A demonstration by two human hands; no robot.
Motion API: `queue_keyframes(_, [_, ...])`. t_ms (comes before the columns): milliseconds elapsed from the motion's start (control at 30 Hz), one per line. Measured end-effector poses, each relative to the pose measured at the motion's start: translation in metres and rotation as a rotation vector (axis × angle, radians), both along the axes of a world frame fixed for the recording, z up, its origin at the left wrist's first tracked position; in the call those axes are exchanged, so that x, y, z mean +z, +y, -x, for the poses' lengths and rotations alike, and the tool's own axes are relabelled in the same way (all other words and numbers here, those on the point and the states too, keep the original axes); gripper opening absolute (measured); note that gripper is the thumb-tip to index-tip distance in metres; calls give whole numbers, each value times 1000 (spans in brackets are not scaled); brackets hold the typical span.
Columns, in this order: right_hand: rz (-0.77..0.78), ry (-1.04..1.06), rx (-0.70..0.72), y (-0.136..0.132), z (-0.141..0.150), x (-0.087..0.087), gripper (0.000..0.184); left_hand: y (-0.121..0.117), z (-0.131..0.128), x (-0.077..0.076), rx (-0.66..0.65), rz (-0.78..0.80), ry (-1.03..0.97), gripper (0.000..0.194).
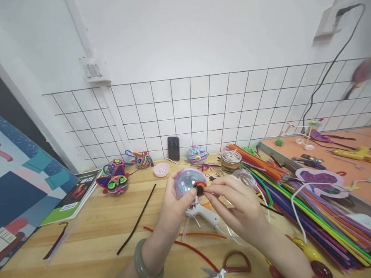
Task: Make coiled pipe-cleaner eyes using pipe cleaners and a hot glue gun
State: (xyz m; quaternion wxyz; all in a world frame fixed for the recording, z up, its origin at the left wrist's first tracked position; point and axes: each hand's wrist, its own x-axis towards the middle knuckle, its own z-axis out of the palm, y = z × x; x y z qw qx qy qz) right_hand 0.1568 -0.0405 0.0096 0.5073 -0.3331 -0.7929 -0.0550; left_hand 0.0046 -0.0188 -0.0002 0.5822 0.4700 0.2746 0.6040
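Observation:
My left hand (173, 197), with a green bangle on its wrist, is closed around a clear plastic ball (185, 179) with a lilac rim. Its thumb presses near a small black and orange pipe-cleaner coil (200, 189) on the ball's right side. Fingertips of my right hand (240, 202) are pinched together at the coil's right edge; the part between them is too small to make out clearly. Below the ball lies a white glue gun (205, 216). Red-handled scissors (223, 274) rest near the front, touching a red pipe cleaner (197, 253).
Bundled coloured pipe cleaners (314, 215) spread along the right. A black pipe cleaner (136, 219) lies at left. Finished coiled ornaments (117, 185), a pink dish (161, 170), a phone (173, 148) and a glass jar (231, 160) stand toward the wall. A white cable (296, 208) loops at right.

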Motion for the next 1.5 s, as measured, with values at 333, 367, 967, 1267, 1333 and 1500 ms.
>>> queue_keyframes(333, [89,-95,-43,0,3,0,10,-3,-3,-1,57,-160,121,50])
queue_keyframes(367, [101,-105,-49,1,4,0,9,-3,-3,-2,60,-166,125,50])
queue_keyframes(967, [578,-83,171,-12,6,12,10,10,5,-7,192,-87,106,46])
queue_keyframes(1267, [768,-463,491,-28,7,15,21,22,15,-3,200,2,-80,32])
queue_keyframes(1333, [717,-484,458,-26,9,12,30,22,16,-3,158,42,-125,32])
queue_keyframes(1500, [641,-430,376,-21,12,6,10,21,16,-3,101,93,-196,34])
